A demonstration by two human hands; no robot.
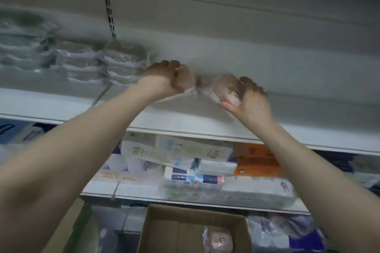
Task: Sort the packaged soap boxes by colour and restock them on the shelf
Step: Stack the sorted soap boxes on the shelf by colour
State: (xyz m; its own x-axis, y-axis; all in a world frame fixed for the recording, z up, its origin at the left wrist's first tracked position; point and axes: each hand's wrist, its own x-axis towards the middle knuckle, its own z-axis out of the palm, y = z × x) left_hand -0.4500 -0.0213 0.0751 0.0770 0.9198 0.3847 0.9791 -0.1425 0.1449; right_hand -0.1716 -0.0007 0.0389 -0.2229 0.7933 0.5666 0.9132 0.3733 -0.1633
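Note:
Both my arms reach up to the white upper shelf point(185, 117). My left hand point(164, 80) grips a pink soap pack in clear wrap point(185, 79), held over the shelf. My right hand point(250, 102) grips a second pink soap pack point(226, 90) just to the right of the first. The two packs nearly touch; motion blur hides their edges. To the left on the same shelf stand stacks of brownish wrapped soap packs point(123, 63). Below, an open cardboard box point(164, 230) holds one more pink soap pack point(219, 242).
The shelf below holds tissue and paper packs point(185, 168) and an orange package point(257, 160). A slotted shelf upright point(109, 12) rises at the back. Blue and white packs point(20, 131) sit at the left. More wrapped goods point(287, 234) lie on the bottom shelf at the right.

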